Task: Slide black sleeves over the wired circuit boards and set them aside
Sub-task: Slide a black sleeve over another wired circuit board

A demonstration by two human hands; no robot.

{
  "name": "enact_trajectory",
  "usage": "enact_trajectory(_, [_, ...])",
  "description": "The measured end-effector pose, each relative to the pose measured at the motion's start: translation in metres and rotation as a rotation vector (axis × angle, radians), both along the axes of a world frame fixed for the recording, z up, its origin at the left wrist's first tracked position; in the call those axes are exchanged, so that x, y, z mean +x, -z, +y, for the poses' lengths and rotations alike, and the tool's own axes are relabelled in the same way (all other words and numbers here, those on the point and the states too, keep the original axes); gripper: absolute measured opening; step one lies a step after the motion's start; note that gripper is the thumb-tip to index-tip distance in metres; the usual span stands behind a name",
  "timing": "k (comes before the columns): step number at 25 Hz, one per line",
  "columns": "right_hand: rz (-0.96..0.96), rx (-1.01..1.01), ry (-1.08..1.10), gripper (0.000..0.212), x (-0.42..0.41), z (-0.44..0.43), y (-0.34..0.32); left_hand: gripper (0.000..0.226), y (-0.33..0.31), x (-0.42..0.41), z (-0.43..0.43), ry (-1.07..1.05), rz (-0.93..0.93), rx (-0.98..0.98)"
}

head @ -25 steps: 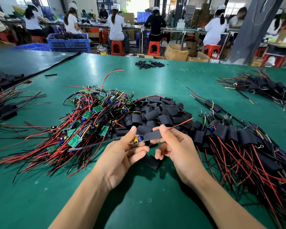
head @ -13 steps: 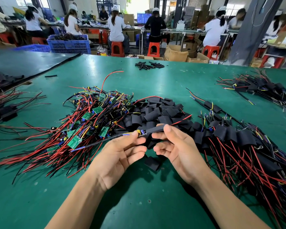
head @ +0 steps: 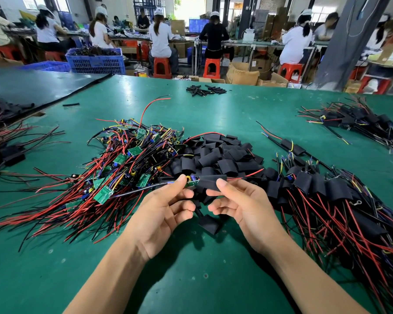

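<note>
My left hand [head: 166,211] pinches a green wired circuit board [head: 192,182] at its left end, with its wires trailing left. My right hand [head: 238,205] holds a flat black sleeve [head: 211,179] that sits over the board's right end, red and black wires sticking out to the right. Behind my hands lies a heap of loose black sleeves [head: 216,155]. A tangle of bare boards with red and black wires [head: 114,168] lies to the left. Sleeved boards [head: 327,196] are piled on the right.
One loose sleeve [head: 208,222] lies on the green table [head: 191,279] below my hands. Another sleeved pile [head: 354,121] sits far right, small black tubes [head: 205,89] at the back. More wired parts [head: 2,146] lie at the left edge. Seated workers and blue crates [head: 95,61] are behind.
Both hands have lifted slightly and the sleeve has turned from a flat, broad face to an edge-on view. It now covers the right part of the board.
</note>
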State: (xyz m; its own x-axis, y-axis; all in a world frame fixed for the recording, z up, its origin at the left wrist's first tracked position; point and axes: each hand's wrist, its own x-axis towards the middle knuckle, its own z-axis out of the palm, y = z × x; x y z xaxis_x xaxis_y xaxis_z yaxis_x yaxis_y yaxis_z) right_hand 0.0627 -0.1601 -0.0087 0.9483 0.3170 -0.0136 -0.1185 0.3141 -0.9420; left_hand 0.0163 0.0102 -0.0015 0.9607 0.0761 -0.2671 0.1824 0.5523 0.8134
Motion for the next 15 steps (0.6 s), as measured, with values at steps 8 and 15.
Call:
enact_trajectory(8, [-0.046,-0.002,-0.024,0.01,0.0,-0.0007,0.0004,0.034,0.0015,-0.0009,-0.0022,0.012,-0.012,0.104])
enact_trajectory(15, [-0.021,0.013,-0.08,0.019,0.0006,-0.0022,0.003,0.037,0.0032,-0.0004,0.0004,-0.03,-0.028,0.105])
